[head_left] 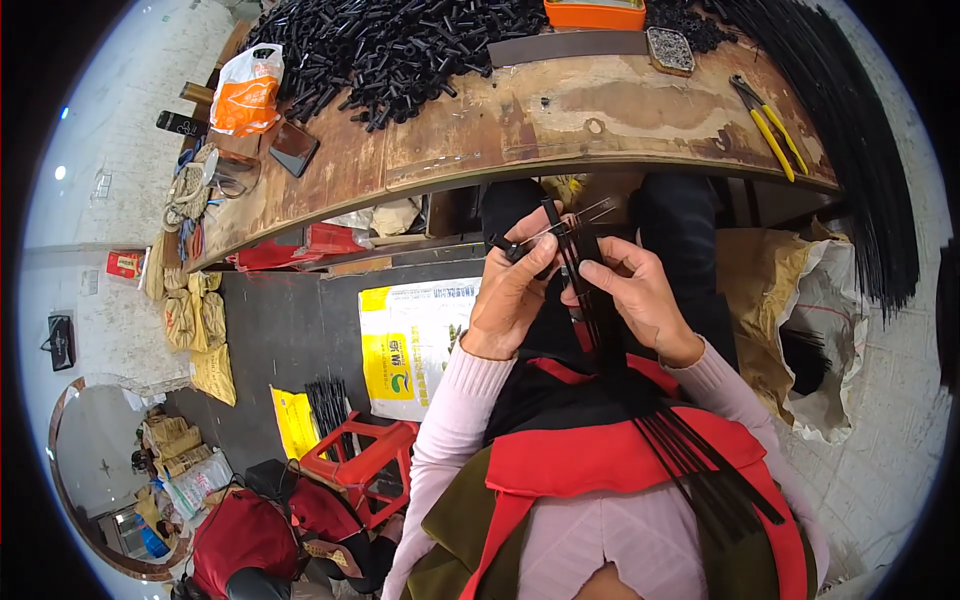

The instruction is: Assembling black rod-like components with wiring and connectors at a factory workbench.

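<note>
My left hand [512, 290] is closed over my lap, pinching short black tube pieces [505, 246] between thumb and fingers. Thin metal pins [598, 209] stick out past its fingertips to the right. Close beside it, my right hand [640, 290] is closed around a bundle of thin black rods [588, 318], which runs down between both hands; its fingertips are partly hidden. More thin black rods [700, 462] lie fanned across the red and black apron [590, 462] on my lap.
The wooden workbench [600, 115] ahead bears a heap of black tube pieces [400, 55], yellow-handled pliers [770, 130], a phone [294, 149] and an orange box [595, 14]. Long black rods [850, 110] hang over its right end. A red stool [365, 465] stands left; an open sack [790, 320] right.
</note>
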`<state>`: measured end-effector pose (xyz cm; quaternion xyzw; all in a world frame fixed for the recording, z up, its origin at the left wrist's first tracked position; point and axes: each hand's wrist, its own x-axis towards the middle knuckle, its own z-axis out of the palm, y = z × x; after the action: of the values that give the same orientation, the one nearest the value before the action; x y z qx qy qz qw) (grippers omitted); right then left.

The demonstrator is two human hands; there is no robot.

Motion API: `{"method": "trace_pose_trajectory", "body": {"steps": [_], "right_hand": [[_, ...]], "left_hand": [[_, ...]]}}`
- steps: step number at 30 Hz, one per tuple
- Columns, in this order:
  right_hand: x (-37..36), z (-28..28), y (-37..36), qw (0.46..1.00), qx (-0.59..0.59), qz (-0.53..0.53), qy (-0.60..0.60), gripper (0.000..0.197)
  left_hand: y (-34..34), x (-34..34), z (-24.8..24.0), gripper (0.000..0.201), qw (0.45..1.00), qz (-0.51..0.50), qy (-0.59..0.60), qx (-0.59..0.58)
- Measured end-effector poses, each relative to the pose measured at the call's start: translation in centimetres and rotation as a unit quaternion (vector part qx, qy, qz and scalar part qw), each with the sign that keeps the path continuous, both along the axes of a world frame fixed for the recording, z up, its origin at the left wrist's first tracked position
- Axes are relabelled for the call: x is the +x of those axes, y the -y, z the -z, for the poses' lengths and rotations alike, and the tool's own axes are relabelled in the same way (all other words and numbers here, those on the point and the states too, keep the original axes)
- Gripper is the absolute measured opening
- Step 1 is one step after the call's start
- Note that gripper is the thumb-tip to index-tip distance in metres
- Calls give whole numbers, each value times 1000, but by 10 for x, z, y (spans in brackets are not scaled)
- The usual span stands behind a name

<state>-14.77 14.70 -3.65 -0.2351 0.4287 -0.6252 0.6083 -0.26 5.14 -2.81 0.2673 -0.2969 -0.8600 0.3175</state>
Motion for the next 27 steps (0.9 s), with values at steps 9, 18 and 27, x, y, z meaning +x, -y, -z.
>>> {"method": "trace_pose_trajectory", "body": {"steps": [9,18,27], "right_hand": [[3,-10,-3,1000,8,7,-4,18],[1,0,-3,1000,7,6,9,17],[0,-1,-1,999,-14,-3,-31,25]], "left_hand": [[-1,1,14,49,998,65,6,11],[-3,0,2,42,993,103,-48,28],[-8,-1,2,44,998,60,9,30]]}}
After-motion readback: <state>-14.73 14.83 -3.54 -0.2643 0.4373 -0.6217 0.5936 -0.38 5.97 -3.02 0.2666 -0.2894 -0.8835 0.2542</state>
